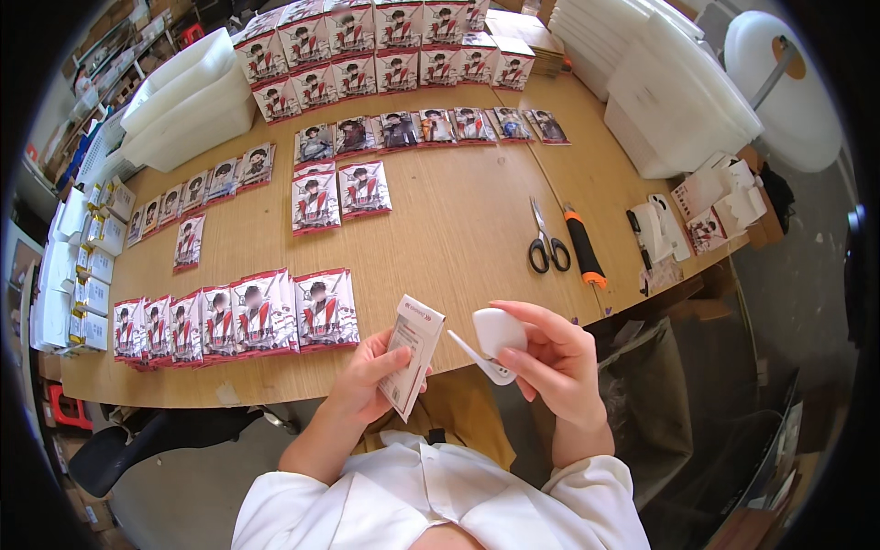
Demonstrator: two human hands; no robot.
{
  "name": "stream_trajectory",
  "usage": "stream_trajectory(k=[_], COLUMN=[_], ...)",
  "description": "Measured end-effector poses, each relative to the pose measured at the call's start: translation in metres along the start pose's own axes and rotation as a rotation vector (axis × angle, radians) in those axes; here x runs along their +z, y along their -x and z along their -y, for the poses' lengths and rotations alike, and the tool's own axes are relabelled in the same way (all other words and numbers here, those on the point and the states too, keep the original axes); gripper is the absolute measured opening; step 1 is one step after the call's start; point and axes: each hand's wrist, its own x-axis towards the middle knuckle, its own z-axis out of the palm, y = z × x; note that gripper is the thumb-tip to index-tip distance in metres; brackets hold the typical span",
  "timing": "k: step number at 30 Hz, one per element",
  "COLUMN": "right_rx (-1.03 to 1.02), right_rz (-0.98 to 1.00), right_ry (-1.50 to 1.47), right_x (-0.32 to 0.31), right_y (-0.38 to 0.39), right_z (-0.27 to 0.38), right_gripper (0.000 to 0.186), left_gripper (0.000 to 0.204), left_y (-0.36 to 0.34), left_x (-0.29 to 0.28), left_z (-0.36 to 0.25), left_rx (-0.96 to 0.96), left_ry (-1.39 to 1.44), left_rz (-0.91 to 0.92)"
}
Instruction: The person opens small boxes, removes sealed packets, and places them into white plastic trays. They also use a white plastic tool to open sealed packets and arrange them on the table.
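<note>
My left hand (371, 376) is closed around a flat white card packet (412, 353) with printed text and a dark red edge, held tilted above the table's front edge. My right hand (555, 362) grips a small white hinged device (500, 332), which looks like a hand-held bag sealer. Its thin arm stands apart from the rounded body and points at the packet without touching it. Beyond my left hand lie rows of overlapping red-and-white packets (261, 312). Two more packet piles (365, 189) rest further back.
Scissors (546, 240) and an orange-and-black handled tool (584, 246) lie right of centre on the wooden table (440, 238). Boxes of packets (376, 46) are stacked at the back, with illustrated cards (435, 128) in front. White plastic bins (188, 101) and small boxes (87, 266) line the left.
</note>
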Motion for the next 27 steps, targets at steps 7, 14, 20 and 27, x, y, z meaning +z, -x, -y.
stream_trajectory(k=[7, 14, 20, 27], right_rx=[0.028, 0.071, 0.073, 0.082], right_rz=[-0.011, -0.052, 0.009, -0.001], right_ry=[0.038, 0.015, 0.045, 0.089], right_x=[0.0032, -0.001, -0.0018, -0.0027], right_y=[-0.0042, -0.0017, 0.0012, -0.0006], right_z=[-0.0012, 0.0037, 0.0058, 0.0061], right_gripper=[0.038, 0.039, 0.039, 0.039], left_gripper=[0.037, 0.043, 0.044, 0.037], left_y=[0.0044, 0.0048, 0.0015, 0.0029], left_x=[-0.0016, -0.0055, -0.0042, -0.0065], left_z=[-0.002, 0.0022, 0.0041, 0.0056], left_rx=[0.002, 0.163, 0.184, 0.279], left_ry=[0.007, -0.276, -0.255, -0.384], left_rz=[0.003, -0.079, -0.114, -0.102])
